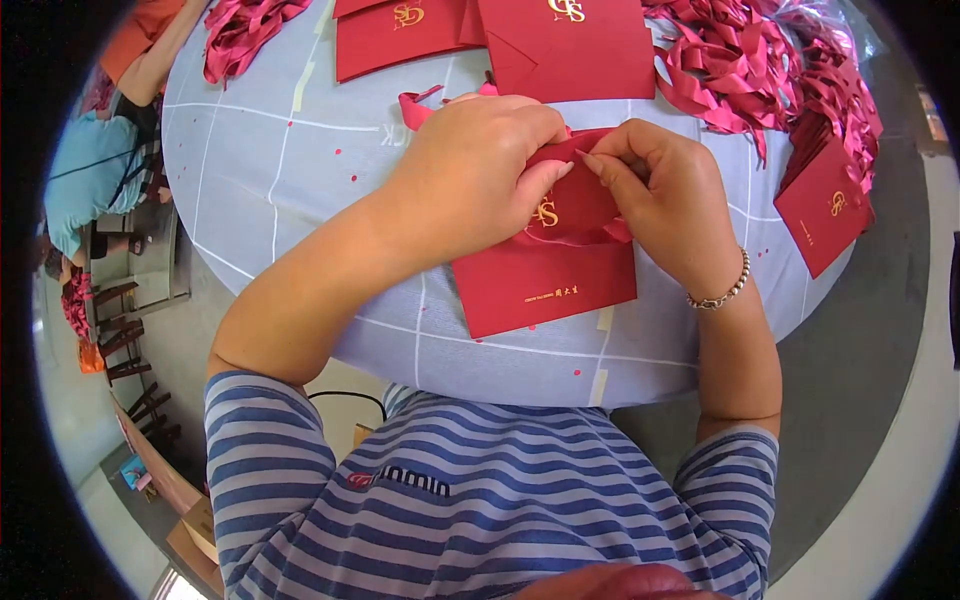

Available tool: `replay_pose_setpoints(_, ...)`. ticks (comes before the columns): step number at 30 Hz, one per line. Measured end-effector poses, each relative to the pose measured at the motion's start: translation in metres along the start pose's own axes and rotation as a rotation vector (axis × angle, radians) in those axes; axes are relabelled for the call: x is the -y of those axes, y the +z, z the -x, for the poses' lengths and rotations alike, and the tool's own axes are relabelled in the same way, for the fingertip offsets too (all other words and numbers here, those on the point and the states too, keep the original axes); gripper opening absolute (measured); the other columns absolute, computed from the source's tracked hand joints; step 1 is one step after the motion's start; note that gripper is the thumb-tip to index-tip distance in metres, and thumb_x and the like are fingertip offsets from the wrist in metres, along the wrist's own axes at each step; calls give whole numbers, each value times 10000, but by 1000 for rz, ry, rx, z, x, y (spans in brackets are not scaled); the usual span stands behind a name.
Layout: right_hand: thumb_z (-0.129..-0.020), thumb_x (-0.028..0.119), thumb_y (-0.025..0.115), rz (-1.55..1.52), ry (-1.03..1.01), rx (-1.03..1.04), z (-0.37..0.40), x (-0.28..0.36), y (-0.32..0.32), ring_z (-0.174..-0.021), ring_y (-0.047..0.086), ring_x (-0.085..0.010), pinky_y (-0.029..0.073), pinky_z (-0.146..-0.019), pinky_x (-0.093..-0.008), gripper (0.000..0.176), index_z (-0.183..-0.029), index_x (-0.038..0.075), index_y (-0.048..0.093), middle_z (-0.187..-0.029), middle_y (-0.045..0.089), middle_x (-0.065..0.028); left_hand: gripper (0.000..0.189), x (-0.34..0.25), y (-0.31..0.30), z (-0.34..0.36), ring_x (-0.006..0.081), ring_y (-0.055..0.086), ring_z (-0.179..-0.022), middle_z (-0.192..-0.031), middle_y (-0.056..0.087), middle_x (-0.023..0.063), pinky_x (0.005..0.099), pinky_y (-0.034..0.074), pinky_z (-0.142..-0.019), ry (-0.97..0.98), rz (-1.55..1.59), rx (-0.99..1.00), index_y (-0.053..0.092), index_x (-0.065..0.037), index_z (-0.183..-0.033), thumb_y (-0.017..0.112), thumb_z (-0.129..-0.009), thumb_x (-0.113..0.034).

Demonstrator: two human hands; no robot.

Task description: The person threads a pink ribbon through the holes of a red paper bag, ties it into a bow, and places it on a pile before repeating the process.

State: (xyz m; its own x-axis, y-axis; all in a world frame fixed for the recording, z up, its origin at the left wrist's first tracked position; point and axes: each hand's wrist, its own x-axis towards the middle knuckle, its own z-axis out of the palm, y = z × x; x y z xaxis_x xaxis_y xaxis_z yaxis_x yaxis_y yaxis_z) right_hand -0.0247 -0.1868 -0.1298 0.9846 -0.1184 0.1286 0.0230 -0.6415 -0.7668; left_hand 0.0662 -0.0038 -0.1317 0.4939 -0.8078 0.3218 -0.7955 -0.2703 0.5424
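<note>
A red paper gift bag [560, 285] with gold lettering lies flat on the table before me, slightly tilted. My left hand [505, 160] is closed over its upper left part, the thumb pressed on the front near the top edge. Close beside it, my right hand [660, 185] pinches the pointed end of a red ribbon [581, 154] at the bag's top edge. Another stretch of ribbon [580, 236] loops across the bag's front under both hands. The fingers behind the bag are hidden.
More red bags [570, 50] lie at the far side of the light blue checked tablecloth [300, 230]. Heaps of red ribbon [735, 60] are at the back right, near a stack of bags [822, 210]. Another person [90, 170] sits at left, beyond the table.
</note>
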Motion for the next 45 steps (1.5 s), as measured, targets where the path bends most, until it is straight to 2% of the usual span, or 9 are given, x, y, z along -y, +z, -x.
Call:
replay_pose_setpoints(13, -796, 38, 636, 410, -214, -158, 9, 13, 12, -634, 605, -371, 476, -576, -424, 58, -754, 1, 624, -700, 625, -184, 126, -9, 9, 0, 334, 622, -787, -814, 642, 133, 411, 480, -743, 126, -38, -63, 623, -8, -878, 685, -775, -45)
replay_pose_setpoints(19, -813, 76, 621, 310, -105, -25, 5, 8, 4, -691, 622, -373, 492, -616, -462, 81, -782, 6, 595, -751, 627, -184, 184, -8, 6, -1, 342, 620, -780, -821, 637, 138, 399, 492, -734, 145, -29, -44, 624, -6, -913, 706, -748, -1)
replay_pose_setpoints(23, -805, 75, 631, 419, -189, -161, 11, 15, 16, -646, 619, -360, 496, -597, -450, 90, -772, 7, 582, -738, 623, -179, 82, -8, 10, -2, 342, 613, -794, -792, 625, 139, 429, 470, -724, 151, 0, -68, 593, -8, -826, 645, -767, -30)
replay_pose_setpoints(25, -726, 104, 655, 512, -207, -117, 13, 20, 18, -670, 665, -338, 544, -615, -419, 113, -765, 15, 599, -743, 653, -185, 81, -8, 9, -2, 341, 614, -797, -803, 631, 137, 424, 473, -731, 157, -26, -55, 599, -6, -833, 642, -768, -25)
replay_pose_setpoints(32, -795, 123, 646, 215, -240, -145, 3, 5, -1, -674, 647, -351, 525, -612, -414, 133, -753, 1, 613, -733, 645, -188, 120, -7, 3, -4, 333, 625, -807, -861, 667, 138, 414, 489, -805, 130, -29, -100, 639, -8, -886, 672, -776, -44)
replay_pose_setpoints(34, -810, 115, 655, 17, -70, 42, 6, 12, -16, -687, 635, -358, 512, -616, -424, 143, -747, -6, 614, -731, 642, -185, 141, -7, 1, -3, 327, 620, -785, -831, 654, 135, 411, 494, -815, 156, -34, -119, 647, -10, -895, 698, -766, -31)
replay_pose_setpoints(42, -813, 95, 694, 393, -487, -148, 0, 6, -12, -723, 639, -286, 508, -614, -350, 110, -899, 41, 652, -818, 634, -106, 197, -11, -4, -2, 307, 614, -752, -801, 643, 118, 439, 495, -903, 225, -65, -137, 658, -27, -903, 746, -727, -24)
replay_pose_setpoints(44, -787, 63, 735, -62, -463, -127, -5, 6, -23, -702, 609, -220, 492, -611, -322, 145, -897, 31, 647, -828, 610, -68, 212, -14, -7, -1, 284, 606, -730, -793, 633, 96, 454, 491, -901, 277, -75, -116, 653, -34, -900, 747, -710, -18)
replay_pose_setpoints(45, -764, 44, 766, -63, -449, -163, -6, 5, -29, -657, 557, -174, 466, -602, -303, 165, -890, 32, 659, -781, 590, -57, 212, -16, -8, 0, 284, 606, -730, -793, 633, 96, 454, 491, -901, 275, -75, -117, 653, -34, -900, 747, -710, -18)
